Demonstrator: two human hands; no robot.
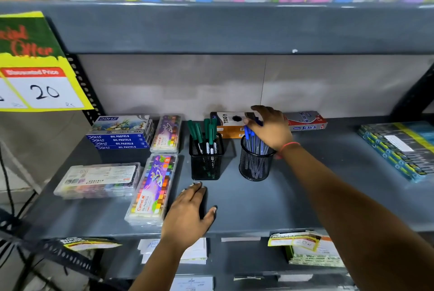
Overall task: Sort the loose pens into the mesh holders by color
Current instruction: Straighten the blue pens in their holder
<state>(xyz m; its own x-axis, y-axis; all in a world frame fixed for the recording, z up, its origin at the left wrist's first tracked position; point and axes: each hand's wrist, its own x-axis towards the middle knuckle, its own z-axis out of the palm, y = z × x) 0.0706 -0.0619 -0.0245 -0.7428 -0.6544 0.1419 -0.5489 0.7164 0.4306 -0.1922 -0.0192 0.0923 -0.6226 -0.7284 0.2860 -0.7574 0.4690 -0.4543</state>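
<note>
— Which step were you on just then?

— The tail end, I judged. My right hand [270,127] was over the round mesh holder [256,163], fingers curled down onto the caps of the blue pens [252,144] standing in it. Whether I was pinching one pen or only pressing the bunch in, I could not tell; my palm hid the fingertips.

— And the other hand?

— My left hand [190,214] lay flat and spread on the shelf [270,203], holding nothing, nearer to me than the square mesh holder [206,160].

— Where were the green ones?

— The green pens [206,133] stood in that square holder, just to the left of my right hand and beyond the fingers of my left.

— How many of each?

— Two holders, one square and one round. About five green pens by their caps. The blue ones were packed too tight and half covered to count. I saw no loose pen on the shelf around either hand.

— So what did the next move call for?

— Letting go of the blue bunch and lifting my right hand straight up, gently, since that round holder looked light enough to tip. Then a look behind it, where the orange pen box [231,126] sat just beyond my fingers, for any stray.
</note>
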